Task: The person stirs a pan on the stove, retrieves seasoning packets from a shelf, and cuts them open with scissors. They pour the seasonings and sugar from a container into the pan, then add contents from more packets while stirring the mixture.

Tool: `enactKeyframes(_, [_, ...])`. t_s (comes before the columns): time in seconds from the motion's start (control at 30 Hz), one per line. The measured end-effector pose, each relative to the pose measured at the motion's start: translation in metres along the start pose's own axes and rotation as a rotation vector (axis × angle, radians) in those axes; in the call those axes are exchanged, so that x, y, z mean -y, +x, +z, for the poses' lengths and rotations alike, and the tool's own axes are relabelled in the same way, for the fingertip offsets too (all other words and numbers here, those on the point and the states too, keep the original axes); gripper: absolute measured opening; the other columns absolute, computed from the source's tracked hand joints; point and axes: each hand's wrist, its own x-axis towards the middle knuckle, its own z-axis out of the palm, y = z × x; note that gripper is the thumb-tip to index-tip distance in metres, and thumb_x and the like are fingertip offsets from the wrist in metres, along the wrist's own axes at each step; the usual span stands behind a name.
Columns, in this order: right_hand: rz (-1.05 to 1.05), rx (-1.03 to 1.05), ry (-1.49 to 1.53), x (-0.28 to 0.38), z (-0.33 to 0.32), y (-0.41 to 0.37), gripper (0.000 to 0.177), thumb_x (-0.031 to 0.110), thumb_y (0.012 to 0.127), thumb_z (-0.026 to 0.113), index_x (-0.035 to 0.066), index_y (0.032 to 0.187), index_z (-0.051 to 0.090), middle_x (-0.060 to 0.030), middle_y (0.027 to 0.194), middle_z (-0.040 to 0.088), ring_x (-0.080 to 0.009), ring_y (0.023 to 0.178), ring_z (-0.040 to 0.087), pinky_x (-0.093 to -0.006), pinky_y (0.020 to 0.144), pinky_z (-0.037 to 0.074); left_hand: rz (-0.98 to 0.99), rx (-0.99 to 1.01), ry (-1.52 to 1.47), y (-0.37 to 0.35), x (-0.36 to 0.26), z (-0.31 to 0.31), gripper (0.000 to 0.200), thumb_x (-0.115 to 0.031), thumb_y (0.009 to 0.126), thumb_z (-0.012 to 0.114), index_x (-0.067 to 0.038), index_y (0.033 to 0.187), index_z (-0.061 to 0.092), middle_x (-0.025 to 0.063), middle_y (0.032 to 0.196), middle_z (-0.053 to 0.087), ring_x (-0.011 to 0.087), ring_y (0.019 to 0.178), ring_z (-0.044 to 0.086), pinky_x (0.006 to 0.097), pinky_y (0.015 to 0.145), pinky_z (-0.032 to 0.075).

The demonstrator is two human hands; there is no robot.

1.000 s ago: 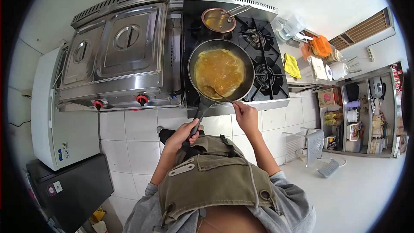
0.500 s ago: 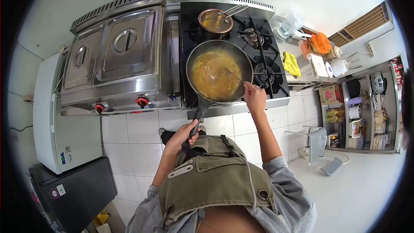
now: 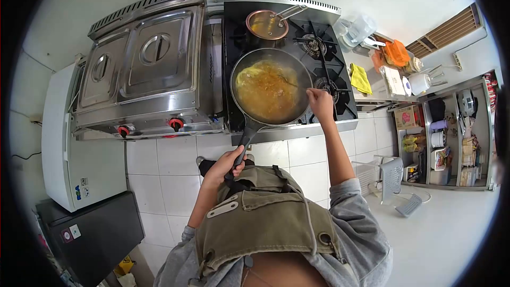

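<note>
A dark frying pan [image 3: 245,107] rests on the black gas stove [image 3: 345,107], with yellow-orange liquid food [image 3: 268,93] inside. Wrapped round the pan's black handle is my left hand [image 3: 228,165], below the pan. My right hand [image 3: 320,104] is at the pan's right rim, fingers pinched on a thin utensil [image 3: 291,83] whose far end dips into the food; its shape is hard to make out. Behind the pan stands a small copper-coloured pot [image 3: 267,25] with a metal handle, holding yellowish contents.
Left of the stove is a steel unit [image 3: 159,58] with two lidded wells and red knobs. A yellow cloth [image 3: 360,78], an orange item [image 3: 396,53] and a blender lie on the right counter. Further right are shelves [image 3: 449,133] and a grey metal chair [image 3: 391,178].
My right hand has moved slightly up and to the right along the pan's rim. The food's surface has shifted and swirled. My left hand keeps its hold on the handle.
</note>
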Motion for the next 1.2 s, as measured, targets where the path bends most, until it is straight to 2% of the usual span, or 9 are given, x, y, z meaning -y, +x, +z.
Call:
enactKeyframes(0.3, [0.069, 0.261, 0.066, 0.029, -0.015, -0.051, 0.019, 0.02, 0.081, 0.062, 0.004, 0.087, 0.069, -0.017, 0.067, 0.063, -0.029, 0.058, 0.062, -0.0355, 0.054, 0.047, -0.014, 0.019, -0.051, -0.002, -0.001, 0.001, 0.041, -0.047, 0.094, 0.042, -0.007, 0.085, 0.048, -0.0012, 0.054, 0.042, 0.0073, 0.041, 0.037, 0.0217, 0.039, 0.03])
enactKeyframes(0.43, [0.03, 0.191, 0.123, 0.046, -0.028, -0.079, 0.016, 0.018, 0.081, 0.063, 0.004, 0.087, 0.069, -0.0164, 0.062, 0.061, -0.0284, 0.053, 0.061, -0.0342, 0.051, 0.045, -0.023, 0.018, -0.047, 0.0, 0.0, 0.0, 0.041, -0.047, 0.093, 0.043, -0.007, 0.085, 0.048, -0.0016, 0.054, 0.042, 0.0071, 0.041, 0.037, 0.0215, 0.039, 0.03])
enactKeyframes(0.57, [0.052, 0.211, 0.079, 0.066, -0.039, -0.099, 0.016, 0.016, 0.082, 0.062, 0.003, 0.089, 0.068, -0.017, 0.062, 0.061, -0.0286, 0.049, 0.057, -0.0348, 0.049, 0.044, -0.017, 0.018, -0.044, 0.0, 0.001, -0.002, 0.042, -0.048, 0.092, 0.044, -0.007, 0.085, 0.048, -0.0019, 0.054, 0.042, 0.0069, 0.041, 0.037, 0.0212, 0.039, 0.031])
enactKeyframes(0.7, [0.02, 0.157, 0.118, 0.071, -0.03, -0.112, 0.015, 0.014, 0.081, 0.061, 0.004, 0.09, 0.068, -0.0174, 0.066, 0.061, -0.0296, 0.054, 0.059, -0.0371, 0.051, 0.046, -0.022, 0.013, -0.055, -0.001, 0.0, -0.001, 0.042, -0.048, 0.092, 0.044, -0.007, 0.085, 0.049, -0.0019, 0.054, 0.042, 0.0069, 0.041, 0.037, 0.0212, 0.039, 0.031])
enactKeyframes(0.8, [-0.077, 0.06, 0.027, 0.065, -0.018, -0.108, 0.014, 0.013, 0.081, 0.061, 0.004, 0.088, 0.068, -0.0168, 0.069, 0.062, -0.031, 0.057, 0.06, -0.0382, 0.053, 0.047, -0.024, 0.002, -0.049, -0.002, -0.001, 0.0, 0.041, -0.048, 0.092, 0.044, -0.008, 0.085, 0.049, -0.0018, 0.054, 0.043, 0.0068, 0.041, 0.037, 0.0211, 0.039, 0.031])
enactKeyframes(0.87, [-0.036, 0.066, 0.027, 0.058, -0.011, -0.1, 0.012, 0.013, 0.081, 0.061, 0.005, 0.087, 0.068, -0.0163, 0.072, 0.063, -0.0322, 0.06, 0.061, -0.0388, 0.054, 0.048, -0.019, -0.001, -0.044, -0.002, -0.002, 0.001, 0.041, -0.048, 0.092, 0.044, -0.008, 0.085, 0.049, -0.0017, 0.054, 0.043, 0.0068, 0.041, 0.037, 0.021, 0.039, 0.031])
enactKeyframes(1.07, [-0.126, -0.083, -0.099, 0.032, 0.002, -0.068, 0.012, 0.014, 0.082, 0.059, 0.007, 0.085, 0.067, -0.0154, 0.074, 0.065, -0.0329, 0.062, 0.062, -0.0397, 0.056, 0.049, -0.019, -0.014, -0.044, -0.002, -0.001, 0.002, 0.041, -0.047, 0.093, 0.044, -0.007, 0.085, 0.049, -0.0013, 0.054, 0.043, 0.0068, 0.041, 0.036, 0.0209, 0.039, 0.031])
enactKeyframes(1.2, [-0.095, -0.153, -0.1, 0.021, 0.0, -0.048, 0.013, 0.016, 0.082, 0.059, 0.007, 0.086, 0.068, -0.0157, 0.076, 0.065, -0.0325, 0.063, 0.062, -0.0394, 0.056, 0.049, -0.012, -0.02, -0.047, -0.003, 0.0, 0.002, 0.041, -0.047, 0.093, 0.044, -0.007, 0.085, 0.049, -0.0012, 0.054, 0.043, 0.0068, 0.041, 0.036, 0.021, 0.039, 0.031])
